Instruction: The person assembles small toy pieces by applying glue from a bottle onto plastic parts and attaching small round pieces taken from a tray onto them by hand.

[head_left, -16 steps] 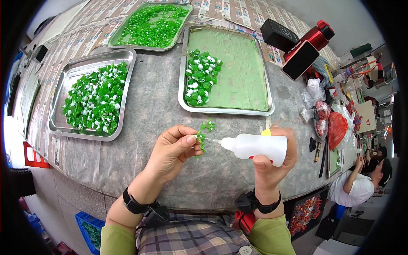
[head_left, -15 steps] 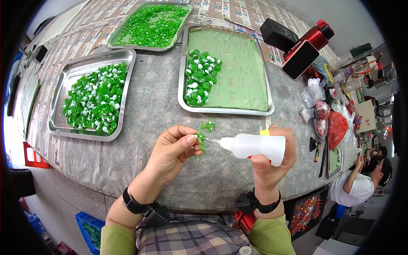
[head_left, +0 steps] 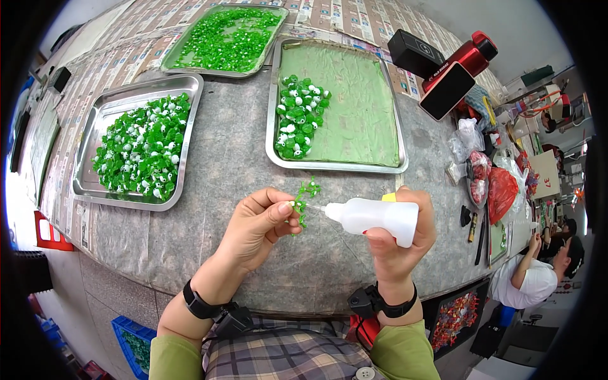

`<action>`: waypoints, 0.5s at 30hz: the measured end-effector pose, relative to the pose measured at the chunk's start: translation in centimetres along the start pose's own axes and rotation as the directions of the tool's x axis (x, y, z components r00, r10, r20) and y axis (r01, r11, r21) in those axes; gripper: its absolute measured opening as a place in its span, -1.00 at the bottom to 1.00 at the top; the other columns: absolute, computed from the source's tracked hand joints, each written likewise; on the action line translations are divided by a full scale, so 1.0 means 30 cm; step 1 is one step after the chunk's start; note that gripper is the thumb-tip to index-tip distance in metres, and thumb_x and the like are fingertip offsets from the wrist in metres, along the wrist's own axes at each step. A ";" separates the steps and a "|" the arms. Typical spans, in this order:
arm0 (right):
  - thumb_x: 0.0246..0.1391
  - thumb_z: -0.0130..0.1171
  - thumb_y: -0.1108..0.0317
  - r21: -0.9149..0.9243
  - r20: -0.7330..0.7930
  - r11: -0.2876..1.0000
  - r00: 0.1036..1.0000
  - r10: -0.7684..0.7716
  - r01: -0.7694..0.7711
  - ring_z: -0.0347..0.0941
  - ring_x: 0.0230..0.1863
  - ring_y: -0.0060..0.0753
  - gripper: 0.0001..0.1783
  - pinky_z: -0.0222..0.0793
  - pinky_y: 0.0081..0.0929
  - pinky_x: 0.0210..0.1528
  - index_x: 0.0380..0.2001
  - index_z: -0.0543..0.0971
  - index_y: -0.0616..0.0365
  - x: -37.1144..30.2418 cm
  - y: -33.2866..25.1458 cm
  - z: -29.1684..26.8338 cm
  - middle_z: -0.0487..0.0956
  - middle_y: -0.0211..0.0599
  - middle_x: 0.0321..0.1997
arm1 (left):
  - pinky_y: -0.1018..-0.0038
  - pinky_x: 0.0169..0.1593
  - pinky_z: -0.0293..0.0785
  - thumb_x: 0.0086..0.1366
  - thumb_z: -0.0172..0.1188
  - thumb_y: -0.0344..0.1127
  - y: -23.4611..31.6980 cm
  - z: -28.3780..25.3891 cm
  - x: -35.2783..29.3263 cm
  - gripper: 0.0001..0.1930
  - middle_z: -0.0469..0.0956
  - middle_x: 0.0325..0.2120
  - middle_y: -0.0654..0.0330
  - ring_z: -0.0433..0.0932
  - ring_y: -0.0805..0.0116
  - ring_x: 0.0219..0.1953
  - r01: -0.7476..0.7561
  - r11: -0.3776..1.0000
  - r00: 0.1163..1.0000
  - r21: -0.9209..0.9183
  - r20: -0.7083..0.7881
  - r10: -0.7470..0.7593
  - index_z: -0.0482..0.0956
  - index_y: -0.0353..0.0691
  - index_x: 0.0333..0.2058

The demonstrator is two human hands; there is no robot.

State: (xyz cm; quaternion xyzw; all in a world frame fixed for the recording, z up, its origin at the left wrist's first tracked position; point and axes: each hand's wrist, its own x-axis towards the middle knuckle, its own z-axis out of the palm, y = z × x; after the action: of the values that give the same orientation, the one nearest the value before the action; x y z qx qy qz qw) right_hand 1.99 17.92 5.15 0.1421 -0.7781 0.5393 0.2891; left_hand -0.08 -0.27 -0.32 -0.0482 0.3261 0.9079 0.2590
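Between the thumb and fingers of my left hand [head_left: 256, 223] is a small green plastic piece [head_left: 297, 206], partly covered by the fingertips. My right hand [head_left: 411, 237] is wrapped around a white squeeze bottle [head_left: 377, 217], which lies nearly level. The bottle's thin needle tip points left and reaches to the piece; whether they touch is too small to tell. Just beyond my left fingertips, more small green pieces [head_left: 311, 187] lie on the grey table covering [head_left: 234, 152].
A metal tray [head_left: 180, 190] of green-and-white pieces stands at left. Behind it is a tray [head_left: 170, 62] of small green bits. A green-lined tray [head_left: 354, 166] holds finished-looking balls on its left side. A phone [head_left: 448, 90] leans on a red bottle [head_left: 478, 50]; a person [head_left: 529, 278] sits at far right.
My right hand and the squeeze bottle have shifted slightly left. The left hand keeps its pinch in the same place.
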 end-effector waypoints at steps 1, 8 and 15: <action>-0.43 0.36 0.21 0.000 0.001 1.000 1.000 0.000 0.000 0.26 -0.61 -0.52 -0.54 0.14 -0.66 -0.61 -0.48 0.37 0.20 0.001 0.000 -0.003 0.38 -0.34 -0.59 | 0.60 -0.39 0.45 0.07 0.08 -0.37 0.000 -0.002 0.000 -0.90 0.45 -0.57 0.23 0.44 0.51 -0.51 0.003 1.000 1.000 -0.001 0.009 -0.003 0.41 -0.25 -0.45; -0.39 0.34 0.20 0.031 -0.042 0.998 0.997 0.064 -0.063 0.24 -0.59 -0.56 -0.55 0.13 -0.68 -0.58 -0.47 0.36 0.20 0.002 -0.002 0.000 0.34 -0.38 -0.58 | 0.60 -0.40 0.45 0.08 0.07 -0.35 -0.001 -0.004 0.002 -0.89 0.45 -0.57 0.23 0.44 0.51 -0.52 0.006 1.000 1.000 0.002 0.019 -0.006 0.41 -0.25 -0.45; -0.41 0.34 0.19 0.061 -0.078 0.998 0.997 -0.013 0.017 0.22 -0.57 -0.57 -0.54 0.14 -0.65 -0.55 -0.48 0.37 0.22 0.006 -0.003 -0.016 0.34 -0.35 -0.55 | 0.60 -0.39 0.46 0.06 0.08 -0.40 0.000 0.004 -0.002 -0.90 0.45 -0.55 0.23 0.45 0.50 -0.50 -0.036 0.998 0.998 0.045 -0.040 0.037 0.41 -0.27 -0.43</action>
State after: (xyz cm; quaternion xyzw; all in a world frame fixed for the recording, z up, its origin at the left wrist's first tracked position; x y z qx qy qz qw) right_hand 2.03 18.33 5.44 0.1359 -0.7483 0.5659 0.3185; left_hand -0.02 -0.22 -0.22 -0.0551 0.3523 0.9038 0.2366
